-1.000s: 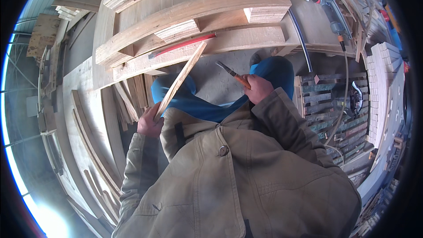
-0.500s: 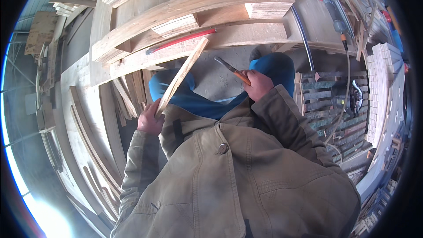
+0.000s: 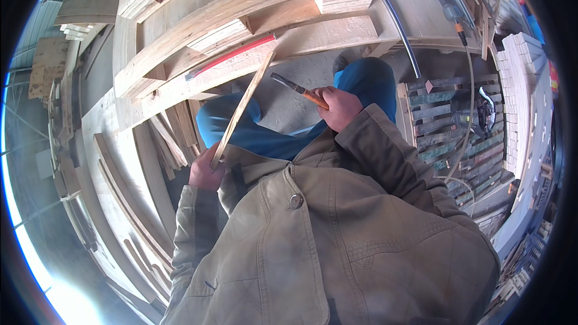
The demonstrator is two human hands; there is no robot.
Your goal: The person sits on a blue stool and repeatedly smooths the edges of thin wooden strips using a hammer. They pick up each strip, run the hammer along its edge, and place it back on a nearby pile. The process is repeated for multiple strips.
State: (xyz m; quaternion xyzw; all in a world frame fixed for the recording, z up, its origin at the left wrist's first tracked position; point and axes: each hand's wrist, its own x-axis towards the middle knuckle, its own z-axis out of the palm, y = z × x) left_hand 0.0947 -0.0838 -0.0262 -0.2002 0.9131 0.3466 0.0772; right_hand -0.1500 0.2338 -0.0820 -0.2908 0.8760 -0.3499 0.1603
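Note:
My left hand is closed round the lower end of a narrow wooden strip. The strip slants up and away, its far end over the near edge of a wooden frame. In my right hand is a chisel with an orange handle and a dark blade. Its blade points up and left toward the strip, with a small gap between them. Both hands are above my lap, over blue trousers.
A long thin red bar lies on the frame's near ledge. Boards lean at the left. At the right are a slatted pallet, a hanging cable and a stack of pale wood pieces. A metal tube slants by the bench.
My right hand has shifted left with the chisel, and its tip is nearer the strip. The strip stands a little steeper. The whole view has shifted slightly.

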